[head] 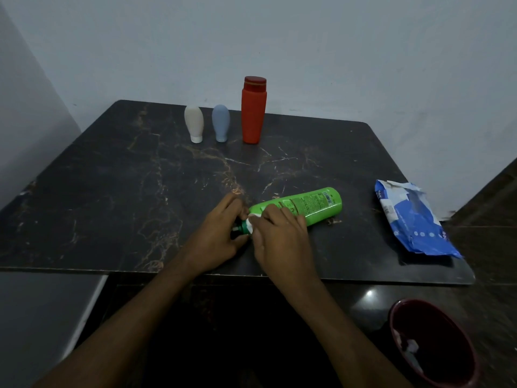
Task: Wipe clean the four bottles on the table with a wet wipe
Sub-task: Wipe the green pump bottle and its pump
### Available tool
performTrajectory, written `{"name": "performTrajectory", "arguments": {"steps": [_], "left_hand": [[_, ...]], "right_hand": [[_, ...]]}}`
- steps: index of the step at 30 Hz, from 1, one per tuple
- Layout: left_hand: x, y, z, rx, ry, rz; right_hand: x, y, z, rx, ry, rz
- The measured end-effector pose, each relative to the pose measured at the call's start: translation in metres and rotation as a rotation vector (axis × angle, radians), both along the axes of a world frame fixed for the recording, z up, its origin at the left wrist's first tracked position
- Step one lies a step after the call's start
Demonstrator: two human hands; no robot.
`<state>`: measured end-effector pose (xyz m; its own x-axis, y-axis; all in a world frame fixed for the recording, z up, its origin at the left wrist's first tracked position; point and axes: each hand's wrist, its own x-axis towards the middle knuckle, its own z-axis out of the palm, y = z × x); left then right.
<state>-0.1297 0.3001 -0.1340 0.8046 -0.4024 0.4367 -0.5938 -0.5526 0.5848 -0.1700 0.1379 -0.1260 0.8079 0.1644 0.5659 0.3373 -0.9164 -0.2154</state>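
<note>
A green bottle [310,205] lies on its side on the dark marble table [140,177], cap end toward me. My left hand [221,233] grips its dark green cap and neck. My right hand [279,236] presses a white wet wipe [255,217] against the bottle's shoulder. At the back of the table stand a white squeeze bottle [193,123], a blue squeeze bottle [220,122] and a tall red bottle [253,110], all upright and apart from my hands.
A blue and white wet wipe pack [414,219] lies near the table's right edge. A dark red bin [433,343] with white scraps inside stands on the floor at lower right. Walls close off the back and left.
</note>
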Motion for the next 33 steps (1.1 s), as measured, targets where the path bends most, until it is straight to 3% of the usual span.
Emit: {"name": "performTrajectory", "arguments": {"steps": [9,19,27,33], "left_hand": [[-0.001,-0.001,-0.004,0.035,-0.035,0.032],[0.002,-0.002,-0.006,0.135,-0.010,0.124],[0.005,0.001,-0.006,0.140,0.028,0.088],[0.003,0.001,-0.007,0.141,0.010,0.124]], "right_hand": [[-0.018,-0.010,-0.022,0.046,0.022,-0.004],[0.001,-0.027,-0.013,0.304,0.031,0.047],[0.019,-0.018,0.008,0.205,0.116,0.101],[0.033,-0.009,0.018,0.175,0.136,0.008]]}}
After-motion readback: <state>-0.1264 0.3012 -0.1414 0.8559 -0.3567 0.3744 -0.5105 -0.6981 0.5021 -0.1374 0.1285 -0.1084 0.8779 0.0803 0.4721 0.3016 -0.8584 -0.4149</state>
